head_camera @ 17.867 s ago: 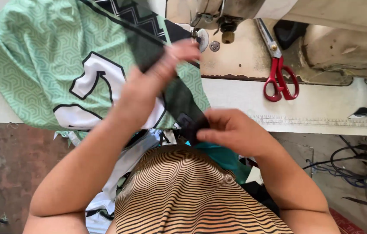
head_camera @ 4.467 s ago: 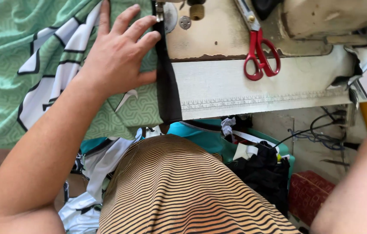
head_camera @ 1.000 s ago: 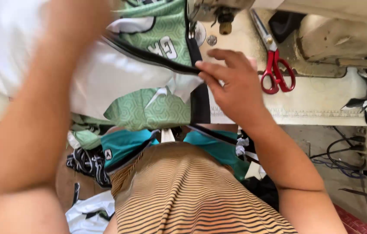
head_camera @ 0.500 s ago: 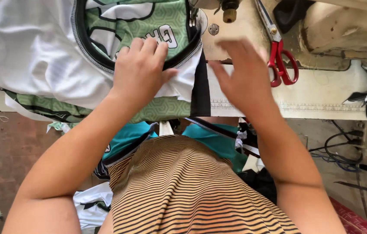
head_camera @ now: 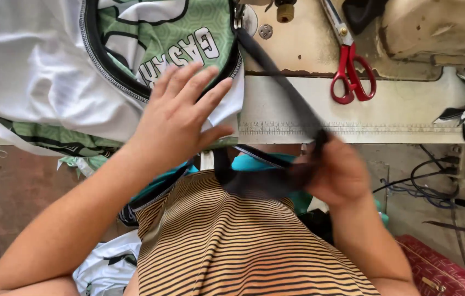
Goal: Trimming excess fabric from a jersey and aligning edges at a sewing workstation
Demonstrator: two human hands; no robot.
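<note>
Left hand (head_camera: pixel 180 118): flat, fingers spread, pressing the jersey (head_camera: pixel 166 33) on the table (head_camera: pixel 397 112).
Right hand (head_camera: pixel 334 175): blurred, closed around a black strip (head_camera: pixel 282 87) below the table edge.
Strip: runs taut up to the jersey collar.
Scissors (head_camera: pixel 350 74): red-handled, lying beyond the strip.

The green and white jersey (head_camera: pixel 51 71) smothers the worktop's (head_camera: pixel 397 118) left half under the left hand (head_camera: pixel 180 118), the taut black strip (head_camera: pixel 282 87) held by the right hand (head_camera: pixel 336 175) bars the middle diagonally, and red scissors (head_camera: pixel 350 74) lie beyond, leaving bare surface along the near right edge.
</note>
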